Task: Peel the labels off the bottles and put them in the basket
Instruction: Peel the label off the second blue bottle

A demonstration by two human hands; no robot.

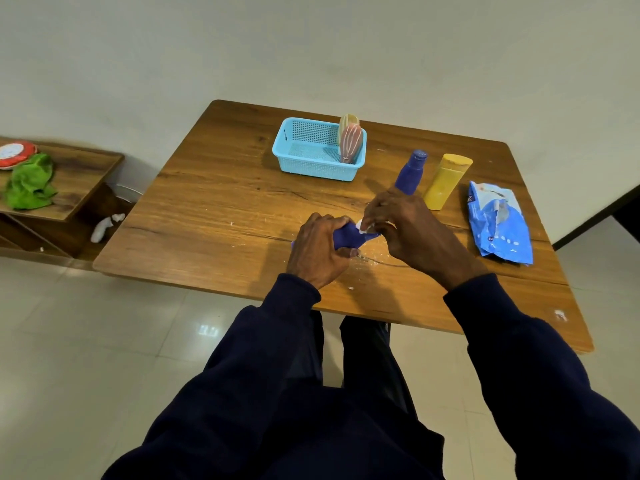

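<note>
- Right now we are clamping the dark-blue bottle (349, 237) in our left hand (320, 249), its fingers (337, 223) wrapped round the body. We are holding it low over the worktop (214, 209), on the near side of the basket (311, 166) and well apart from it.
- Our right hand (405, 225) is pinching a white scrap of label (363, 227) at the bottle's narrow end. The fingers are curling onto it, but we cannot tell how much paper they are actually catching.
- We are risking a torn label. White flecks (367, 259) are lying just under the bottle, nearer to us than the basket, so the paper is probably coming away in crumbs. A quick or steep pull would be leaving patches stuck on.
- We are risking a slip too. Only one hand is steadying the bottle, and a hard tug could be twisting it out of that grip.
- The second blue bottle (412, 173) and the yellow bottle (446, 181) are standing upright to the right of the basket, just beyond our right hand. If the scrap lets go suddenly, the hand could be jerking into them.
- A pink bottle (350, 143) and a cream bottle (348, 122) are leaning at the basket's right end. Dropping the next one in roughly could be toppling them.
</note>
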